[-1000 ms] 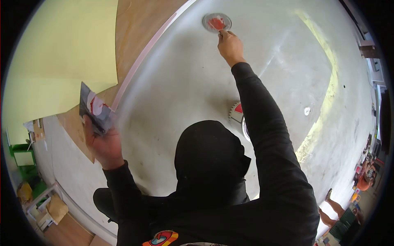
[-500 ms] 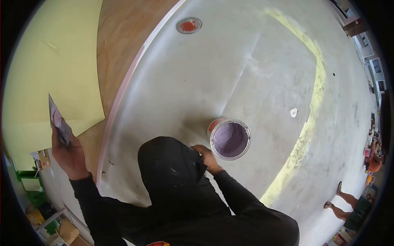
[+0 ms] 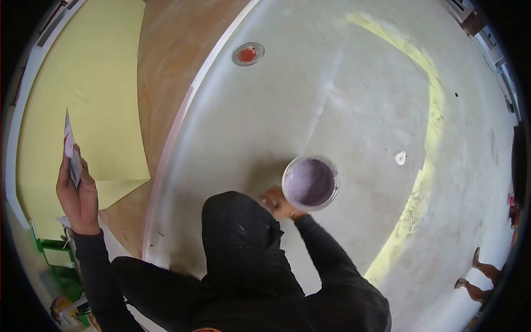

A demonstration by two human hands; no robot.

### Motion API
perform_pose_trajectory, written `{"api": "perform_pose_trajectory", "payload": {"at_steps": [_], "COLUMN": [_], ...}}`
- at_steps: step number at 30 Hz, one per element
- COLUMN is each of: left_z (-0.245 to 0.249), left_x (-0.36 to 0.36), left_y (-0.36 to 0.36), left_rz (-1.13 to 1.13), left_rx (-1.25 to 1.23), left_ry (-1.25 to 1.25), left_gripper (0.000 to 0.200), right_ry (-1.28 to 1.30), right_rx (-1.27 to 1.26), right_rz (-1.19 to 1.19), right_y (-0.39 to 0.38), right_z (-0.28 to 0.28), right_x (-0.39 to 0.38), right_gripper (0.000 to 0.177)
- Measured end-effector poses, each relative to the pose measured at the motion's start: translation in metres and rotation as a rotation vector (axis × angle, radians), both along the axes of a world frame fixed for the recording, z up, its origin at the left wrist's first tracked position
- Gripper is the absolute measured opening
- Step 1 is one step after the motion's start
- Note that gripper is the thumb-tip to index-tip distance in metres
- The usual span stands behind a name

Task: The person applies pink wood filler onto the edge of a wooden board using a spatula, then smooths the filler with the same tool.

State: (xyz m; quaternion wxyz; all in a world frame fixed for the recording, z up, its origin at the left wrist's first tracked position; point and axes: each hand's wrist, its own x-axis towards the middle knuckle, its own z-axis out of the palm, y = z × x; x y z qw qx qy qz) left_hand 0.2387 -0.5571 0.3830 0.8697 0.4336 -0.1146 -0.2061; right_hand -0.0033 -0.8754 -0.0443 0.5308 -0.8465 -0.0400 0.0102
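Note:
At the left, my left hand (image 3: pixel 78 202) is raised and closed round a thin, flat spreader (image 3: pixel 69 146), seen nearly edge-on with its tip upward and reddish and purple smears on it. My right hand (image 3: pixel 281 203) is at the lower left side of an open can (image 3: pixel 311 182) of smooth purple paste. Its fingers are curled and slightly blurred beside my dark knee (image 3: pixel 235 235), and I cannot tell what is in them. The can's rim overlaps my right wrist in this view.
A round lid (image 3: pixel 248 54) with red paste lies on the grey floor (image 3: pixel 265 110). Yellow sheeting (image 3: pixel 105 83) and a brown strip (image 3: pixel 166 50) border it at left. A yellow band (image 3: pixel 434 110) curves across the right, near a white blob (image 3: pixel 400 158). A person's legs (image 3: pixel 485 271) show lower right.
My left hand has risen slightly and turned the spreader more edge-on. The can's opening now faces the camera more squarely, hiding its red label, and overlaps my right wrist. The whole view has shifted.

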Motion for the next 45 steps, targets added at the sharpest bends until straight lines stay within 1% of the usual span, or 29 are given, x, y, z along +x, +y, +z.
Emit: {"api": "perform_pose_trajectory", "payload": {"at_steps": [1,3,5,7,9,10,11,12,13,14,15,17,18,19,20,22,23,25,26,27,28,29,31,33,34,36,40,43,45], "left_z": [0.003,0.006,0.01,0.005,-0.006,-0.016,-0.029,-0.044,-0.057,-0.071,-0.085,-0.071,-0.081,-0.1,-0.118,-0.137,-0.141,-0.146,-0.144,-0.147,-0.155,-0.163,-0.183,-0.204,-0.193,-0.19,-0.183,-0.161,-0.148], "left_x": [0.0,0.004,0.008,0.015,0.026,0.032,0.041,0.054,0.068,0.08,0.088,0.067,0.079,0.093,0.111,0.128,0.131,0.134,0.133,0.132,0.135,0.142,0.156,0.157,0.139,0.12,0.104,0.104,0.108], "left_y": [0.001,0.0,0.002,0.003,0.004,0.0,-0.007,-0.021,-0.033,-0.04,-0.056,-0.116,-0.124,-0.127,-0.132,-0.163,-0.177,-0.207,-0.222,-0.238,-0.251,-0.262,-0.287,-0.305,-0.309,-0.312,-0.306,-0.295,-0.287], "left_rz": [0.009,-0.005,-0.051,-0.123,-0.116,-0.162,-0.109,-0.073,-0.151,-0.179,-0.209,-0.095,-0.335,-0.417,-0.452,-0.548,-0.595,-0.679,-0.613,-0.547,-0.589,-0.597,-0.633,-0.557,-0.504,-0.484,-0.467,-0.38,-0.331], "left_rx": [0.004,0.07,0.085,0.098,0.093,0.069,0.054,0.034,-0.007,0.015,0.027,0.154,0.113,0.078,0.05,-0.002,0.019,0.012,0.056,0.097,0.079,0.051,0.004,0.002,0.056,0.042,-0.005,-0.024,-0.014], "left_ry": [0.003,-0.005,-0.021,-0.029,0.015,0.023,0.038,0.063,0.083,0.073,0.059,0.246,0.195,0.2,0.233,0.27,0.261,0.254,0.321,0.391,0.394,0.338,0.278,0.228,0.184,0.23,0.371,0.365,0.305], "left_gripper": [0.039,0.039,0.039,0.038,0.038,0.038,0.039,0.041,0.041,0.041,0.041,0.04,0.037,0.037,0.038,0.04,0.041,0.042,0.043,0.044,0.044,0.044,0.043,0.044,0.044,0.044,0.044,0.045,0.047], "right_ry": [0.02,-0.013,-0.109,0.054,0.125,0.033,-0.067,-0.118,0.058,0.046,0.059,-0.075,-0.094,-0.11,-0.106,0.044,0.047,-0.093,-0.076,-0.068,-0.082,-0.106,-0.063,-0.289,-0.291,-0.134,-0.134,-0.105,-0.067], "right_rx": [0.035,0.01,-0.109,-0.042,0.002,-0.005,-0.026,-0.031,0.261,0.299,0.143,0.217,0.177,0.145,0.105,0.083,0.055,0.021,-0.09,-0.115,-0.061,-0.001,-0.069,-0.294,-0.312,0.178,0.087,0.163,0.304], "right_rz": [-0.051,-0.118,-0.239,-0.297,-0.468,-0.613,-0.771,-0.816,-0.544,-0.457,-0.375,-0.363,-0.358,-0.351,-0.426,-0.405,-0.459,-0.511,-0.525,-0.567,-0.61,-0.646,-0.694,-0.618,-0.628,-0.757,-0.682,-0.623,-0.612], "right_y": [-0.005,-0.037,-0.069,-0.106,-0.126,-0.12,-0.114,-0.103,-0.103,-0.09,-0.084,-0.08,-0.086,-0.09,-0.096,-0.109,-0.111,-0.117,-0.119,-0.116,-0.111,-0.106,-0.102,-0.106,-0.096,-0.076,-0.065,-0.056,-0.051], "right_z": [-0.017,-0.025,-0.032,-0.022,-0.013,-0.028,-0.044,-0.017,0.008,0.031,0.047,0.089,0.104,0.116,0.134,0.175,0.189,0.218,0.237,0.255,0.272,0.289,0.307,0.306,0.324,0.353,0.374,0.391,0.404], "right_x": [0.006,0.029,0.054,0.081,0.099,0.102,0.11,0.105,0.1,0.092,0.084,0.064,0.056,0.047,0.037,0.022,0.018,0.011,0.007,0.004,0.003,0.004,0.004,0.002,0.005,0.016,0.059,0.094,0.115], "right_gripper": [0.025,0.03,0.03,0.034,0.039,0.039,0.04,0.037,0.031,0.031,0.027,0.026,0.027,0.028,0.028,0.031,0.031,0.034,0.034,0.034,0.034,0.034,0.032,0.034,0.034,0.038,0.042,0.043,0.043]}}
